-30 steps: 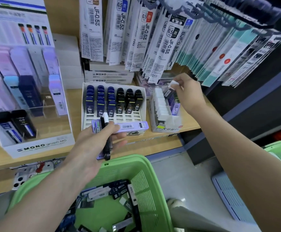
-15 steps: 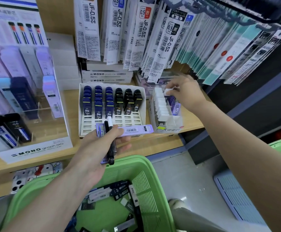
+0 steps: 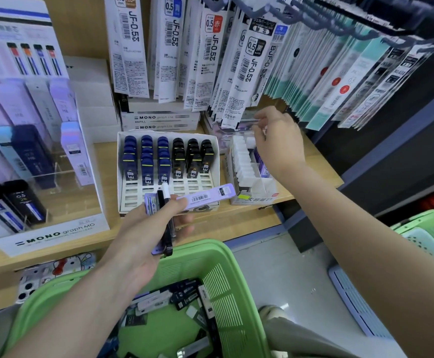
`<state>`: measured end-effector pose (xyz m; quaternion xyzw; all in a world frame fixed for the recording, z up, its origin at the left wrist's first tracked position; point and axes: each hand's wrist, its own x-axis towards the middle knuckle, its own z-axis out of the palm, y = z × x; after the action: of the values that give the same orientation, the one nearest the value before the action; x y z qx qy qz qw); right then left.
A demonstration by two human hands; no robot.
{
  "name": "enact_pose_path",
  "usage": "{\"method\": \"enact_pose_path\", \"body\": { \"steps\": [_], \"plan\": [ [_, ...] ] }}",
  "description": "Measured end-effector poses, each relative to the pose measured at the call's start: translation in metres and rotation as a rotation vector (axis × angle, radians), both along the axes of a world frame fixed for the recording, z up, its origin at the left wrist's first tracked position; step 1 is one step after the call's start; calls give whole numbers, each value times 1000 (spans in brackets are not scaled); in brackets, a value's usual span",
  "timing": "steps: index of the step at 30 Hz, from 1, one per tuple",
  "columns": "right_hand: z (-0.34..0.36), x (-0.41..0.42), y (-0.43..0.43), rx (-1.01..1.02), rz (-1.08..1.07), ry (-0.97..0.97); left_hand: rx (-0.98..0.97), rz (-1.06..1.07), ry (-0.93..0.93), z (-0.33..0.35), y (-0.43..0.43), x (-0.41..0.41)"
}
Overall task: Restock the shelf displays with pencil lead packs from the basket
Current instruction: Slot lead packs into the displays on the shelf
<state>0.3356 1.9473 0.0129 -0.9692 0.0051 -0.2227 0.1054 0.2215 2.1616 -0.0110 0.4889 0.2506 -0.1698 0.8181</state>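
**A:** What has changed with the right hand (image 3: 279, 143)?

**B:** A second ago it was pinching one of the white-capped packs (image 3: 241, 161) and pressing it down into the white display box (image 3: 252, 188) at the right end of the shelf (image 3: 236, 223). Now it has lifted off and hangs just above the back of that box. Its fingers are loosely bent and spread, with nothing in them that I can see.

**A:** So that pack is placed?

**B:** I'd judge so. The white caps stand in a row down the box's left lane, and the hand is clear of them.

**A:** And the left hand (image 3: 143, 239)?

**B:** It has hardly moved. It sits over the shelf's front edge, above the green basket (image 3: 236, 270). Thumb and fingers are curled round a small fan of packs. A lavender pack (image 3: 205, 196) sticks out to the right and a black pack (image 3: 168, 228) crosses it.

**A:** Where is the rest of the stock?

**B:** There are loose packs (image 3: 164, 299) on the basket floor, below the shelf. The slotted tray (image 3: 170, 192) in the middle of the shelf has empty front rows, so there's room left.

**A:** What's next?

**B:** Probably the free hand goes back to the left one for another pack. The lavender one may belong beside the purple packs (image 3: 262, 167) in the box's right lane, but that's only my guess.
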Motion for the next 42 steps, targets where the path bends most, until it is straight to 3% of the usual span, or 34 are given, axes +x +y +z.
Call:
{"method": "enact_pose_path", "body": {
  "steps": [3, 5, 7, 10, 12, 22, 28, 33, 35, 39, 42],
  "plan": [
    [10, -33, 26, 322, 95, -6, 25, 3, -9, -1, 0, -1],
    [13, -58, 42, 394, 149, 45, 59, 4, -21, -1, 2, -1],
    [16, -79, 55, 467, 179, 197, 88, 9, -50, 0, 4, -2],
    [21, -101, 65, 759, 240, 487, 126, 33, -119, 1, 10, -5],
    [24, -110, 69, 887, 288, 520, 166, 48, -164, 1, 16, -7],
    [52, -128, 90, 696, 465, 426, 31, 22, -144, 23, 52, -23],
    [63, -134, 121, 814, 410, 497, 43, 91, -181, 26, 77, -33],
    [73, -130, 153, 1006, 368, 586, 173, 159, -258, 29, 104, -45],
    [76, -124, 166, 954, 386, 535, 223, 195, -290, 29, 115, -47],
    [77, -107, 188, 610, 432, 274, 252, 237, -298, 30, 137, -52],
    [72, -93, 202, 474, 450, 241, 225, 243, -276, 31, 149, -53]
  ]
}}
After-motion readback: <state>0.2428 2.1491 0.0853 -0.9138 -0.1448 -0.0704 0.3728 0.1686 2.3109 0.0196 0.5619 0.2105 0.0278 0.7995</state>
